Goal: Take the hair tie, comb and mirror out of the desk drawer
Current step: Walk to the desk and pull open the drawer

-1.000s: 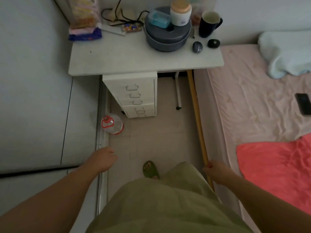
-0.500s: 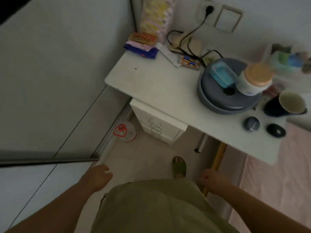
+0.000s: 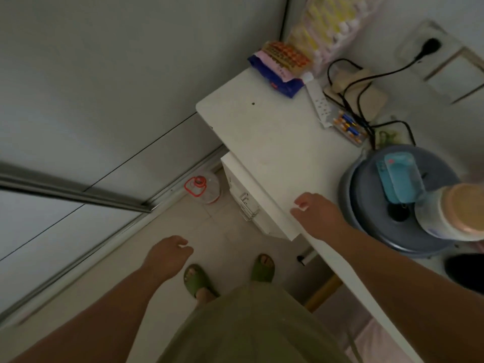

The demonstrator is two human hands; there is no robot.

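Note:
A white desk (image 3: 272, 137) stands against the wall, with a white drawer unit (image 3: 245, 195) under its left end. All drawers are shut and show metal handles. The hair tie, comb and mirror are not in view. My right hand (image 3: 318, 217) hovers over the desk's front edge, just above the drawer unit, fingers loosely curled and holding nothing. My left hand (image 3: 166, 255) hangs lower over the floor, left of the drawers, also with nothing in it.
On the desk sit a grey round pot (image 3: 392, 200) with a blue box and a jar on it, a power strip (image 3: 320, 106) with cables, and snack packs (image 3: 281, 66). A clear water jug (image 3: 203, 186) stands on the floor beside the drawers. A bed lies at the right.
I have stepped up close to the desk. My right hand rose from beside the bed frame to the desk's front edge. My left hand came forward a little.

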